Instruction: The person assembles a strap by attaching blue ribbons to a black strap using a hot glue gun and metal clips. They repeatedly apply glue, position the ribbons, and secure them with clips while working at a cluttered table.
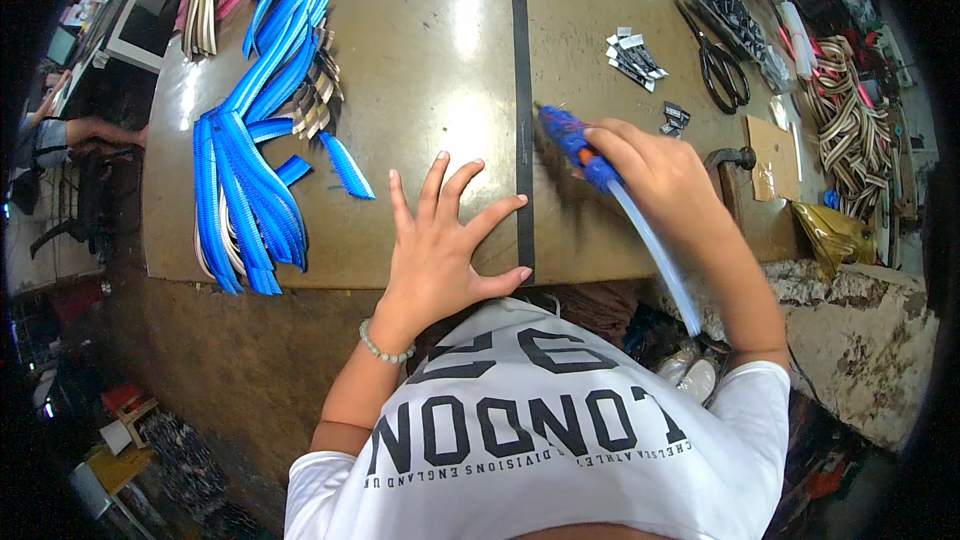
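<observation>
A long narrow black strip (522,90) lies on the brown table, running from far to near. My left hand (445,235) rests with fingers spread, its thumb and index fingertip touching the strip's left edge near the table's front. My right hand (650,175) is wrapped round a blue-wrapped glue gun (570,133), and a long translucent glue stick (660,255) trails from its rear. The gun's tip points at the strip's right side, close to it; whether it touches I cannot tell.
Blue-and-white straps (250,190) are heaped on the left. Small black-and-white labels (635,60), black scissors (720,65), a metal clamp (732,175) and a cardboard piece (773,158) lie to the right. Striped straps (850,120) hang at the far right. The table's front edge (260,283) is near me.
</observation>
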A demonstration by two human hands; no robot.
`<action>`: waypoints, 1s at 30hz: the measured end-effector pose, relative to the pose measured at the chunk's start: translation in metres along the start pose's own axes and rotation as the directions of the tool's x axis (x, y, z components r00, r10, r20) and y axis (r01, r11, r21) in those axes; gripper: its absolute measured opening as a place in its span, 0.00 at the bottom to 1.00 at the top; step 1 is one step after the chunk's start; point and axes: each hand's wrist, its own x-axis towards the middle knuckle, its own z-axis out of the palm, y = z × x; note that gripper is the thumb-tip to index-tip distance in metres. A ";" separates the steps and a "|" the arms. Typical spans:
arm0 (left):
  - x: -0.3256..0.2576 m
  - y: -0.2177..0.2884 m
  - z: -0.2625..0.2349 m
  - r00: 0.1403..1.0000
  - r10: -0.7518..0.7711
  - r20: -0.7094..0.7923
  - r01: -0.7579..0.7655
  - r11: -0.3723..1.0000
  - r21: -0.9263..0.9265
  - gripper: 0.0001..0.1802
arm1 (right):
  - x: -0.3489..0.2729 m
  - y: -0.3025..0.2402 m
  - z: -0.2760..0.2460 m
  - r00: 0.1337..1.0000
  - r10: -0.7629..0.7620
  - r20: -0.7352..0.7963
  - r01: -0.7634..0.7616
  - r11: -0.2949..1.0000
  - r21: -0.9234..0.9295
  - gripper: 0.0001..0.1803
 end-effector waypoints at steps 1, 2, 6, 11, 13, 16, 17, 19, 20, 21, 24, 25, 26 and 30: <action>0.000 0.000 0.000 1.000 0.005 0.004 -0.004 1.000 -0.001 0.38 | -0.008 -0.003 -0.002 0.995 -0.009 -0.099 0.006 0.999 -0.035 0.25; 0.000 -0.001 0.001 1.000 0.010 -0.004 -0.010 1.000 -0.006 0.38 | -0.021 -0.003 -0.010 0.946 0.180 -0.270 -0.201 0.978 -0.054 0.24; -0.003 0.000 0.001 0.997 -0.004 -0.079 -0.004 0.996 -0.091 0.40 | -0.103 0.049 -0.036 0.363 0.713 -0.600 -0.829 0.541 0.141 0.23; 0.002 -0.033 -0.033 0.886 -0.114 -0.449 -0.068 0.926 -0.370 0.33 | -0.235 0.127 -0.016 0.016 0.847 -0.531 -0.971 0.140 0.195 0.37; 0.004 -0.073 -0.063 0.655 -0.298 -0.695 0.185 0.954 -0.236 0.21 | -0.256 0.123 -0.016 -0.089 0.898 -0.431 -0.996 -0.075 0.049 0.42; 0.010 -0.139 -0.109 0.509 -0.372 -0.776 0.610 0.793 0.020 0.22 | -0.248 0.075 -0.043 -0.118 0.969 -0.218 -0.902 -0.196 -0.384 0.46; 0.011 -0.152 -0.113 0.502 -0.450 -0.739 0.745 0.658 0.105 0.24 | -0.235 0.057 -0.052 -0.118 0.988 -0.102 -0.953 -0.142 -0.269 0.44; 0.015 -0.166 -0.109 0.529 -0.503 -0.683 0.781 0.604 0.159 0.27 | -0.203 0.023 -0.063 -0.100 0.994 0.033 -0.995 -0.099 -0.025 0.42; 0.017 -0.170 -0.108 0.533 -0.584 -0.613 0.813 0.555 0.178 0.29 | -0.188 0.009 -0.064 -0.081 0.996 0.029 -0.996 -0.081 0.027 0.40; 0.017 -0.172 -0.104 0.519 -0.561 -0.644 0.811 0.562 0.163 0.29 | -0.176 -0.003 -0.064 -0.049 0.998 0.028 -0.994 -0.051 0.098 0.39; 0.016 -0.172 -0.100 0.485 -0.552 -0.678 0.817 0.564 0.125 0.29 | -0.154 -0.024 -0.063 0.038 0.998 -0.044 -0.973 0.047 0.226 0.34; 0.015 -0.173 -0.103 0.473 -0.516 -0.714 0.809 0.575 0.120 0.28 | -0.151 -0.027 -0.064 0.065 0.996 -0.062 -0.959 0.079 0.272 0.32; 0.016 -0.172 -0.106 0.460 -0.479 -0.748 0.801 0.588 0.116 0.26 | -0.149 -0.028 -0.066 0.073 0.994 -0.082 -0.957 0.092 0.275 0.30; 0.026 -0.140 -0.129 0.328 -0.557 -0.763 0.481 0.794 -0.372 0.13 | -0.124 -0.033 -0.073 0.190 0.942 -0.277 -0.864 0.295 0.409 0.23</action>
